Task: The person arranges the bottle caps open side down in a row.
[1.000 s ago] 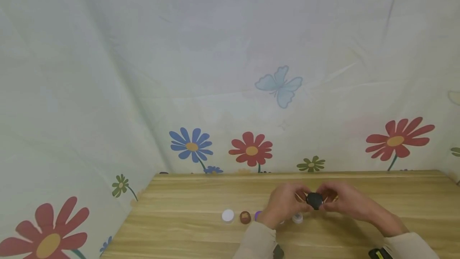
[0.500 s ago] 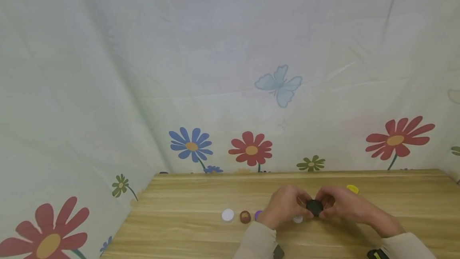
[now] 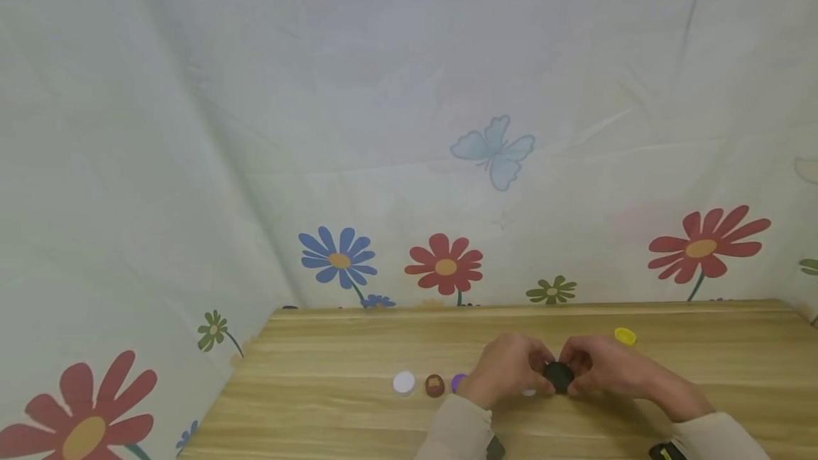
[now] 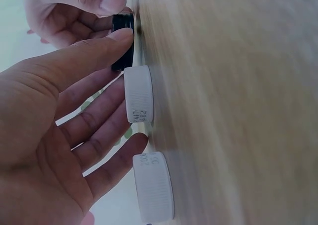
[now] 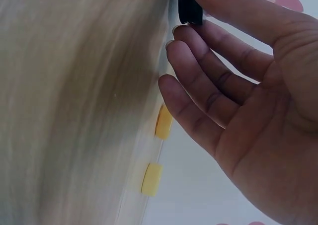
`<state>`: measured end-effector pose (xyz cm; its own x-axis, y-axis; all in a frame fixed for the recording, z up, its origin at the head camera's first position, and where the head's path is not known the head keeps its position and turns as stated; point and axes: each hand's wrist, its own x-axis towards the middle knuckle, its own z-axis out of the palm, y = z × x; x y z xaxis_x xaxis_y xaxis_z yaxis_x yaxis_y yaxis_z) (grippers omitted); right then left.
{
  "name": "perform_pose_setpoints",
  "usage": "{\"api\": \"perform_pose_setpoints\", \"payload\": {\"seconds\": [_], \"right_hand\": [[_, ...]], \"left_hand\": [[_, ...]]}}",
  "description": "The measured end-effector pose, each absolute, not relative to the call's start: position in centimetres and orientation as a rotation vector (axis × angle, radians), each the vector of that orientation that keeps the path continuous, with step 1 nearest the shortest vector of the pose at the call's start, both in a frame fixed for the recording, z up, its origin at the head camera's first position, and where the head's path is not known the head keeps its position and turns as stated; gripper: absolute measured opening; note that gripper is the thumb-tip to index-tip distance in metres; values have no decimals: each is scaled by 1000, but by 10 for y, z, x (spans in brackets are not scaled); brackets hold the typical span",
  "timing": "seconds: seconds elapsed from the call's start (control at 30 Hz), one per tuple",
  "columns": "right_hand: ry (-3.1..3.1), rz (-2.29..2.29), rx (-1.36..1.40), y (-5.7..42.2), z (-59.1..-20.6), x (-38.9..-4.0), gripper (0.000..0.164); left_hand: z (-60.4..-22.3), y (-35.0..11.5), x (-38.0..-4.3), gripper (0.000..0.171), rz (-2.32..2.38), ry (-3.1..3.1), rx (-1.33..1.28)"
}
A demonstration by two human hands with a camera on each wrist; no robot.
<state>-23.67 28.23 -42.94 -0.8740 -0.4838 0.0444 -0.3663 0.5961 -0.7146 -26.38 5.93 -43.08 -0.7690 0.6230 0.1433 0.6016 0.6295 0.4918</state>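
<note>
Both hands pinch a round black bottle cap [image 3: 559, 378] between thumb and fingers, one from each side. My left hand [image 3: 508, 369] comes in from the left and my right hand [image 3: 610, 366] from the right. In the left wrist view the black cap [image 4: 123, 48] stands low at the wood surface, with the left thumb on its near side. Just beside it are a ribbed white cap [image 4: 139, 94] and another white cap [image 4: 153, 187], close to the left hand's lower fingers. In the right wrist view only part of the black cap [image 5: 190, 7] shows; the other right fingers are loosely extended.
Left of the hands, a white cap [image 3: 404, 382], a brown cap [image 3: 434, 385] and a partly hidden purple cap [image 3: 459, 383] line up on the wooden table [image 3: 307, 410]. A yellow cap [image 3: 625, 336] lies behind the right hand. A flowered curtain [image 3: 358, 126] hangs behind.
Both hands have brought the black cap down and slightly nearer the person, its top now facing up. A yellow cap behind the right hand has come into view.
</note>
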Motion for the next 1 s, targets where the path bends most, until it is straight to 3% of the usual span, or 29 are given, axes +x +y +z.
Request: {"api": "perform_pose_setpoints", "payload": {"seconds": [0.37,1.0], "right_hand": [[2673,-1125,-884,286,-437,-241,30],[3051,-999,-720,306,-420,-242,25]], "left_hand": [[-431,62,-263,37,700,2853,1074],[-426,90,-270,34,870,2850,867]]}}
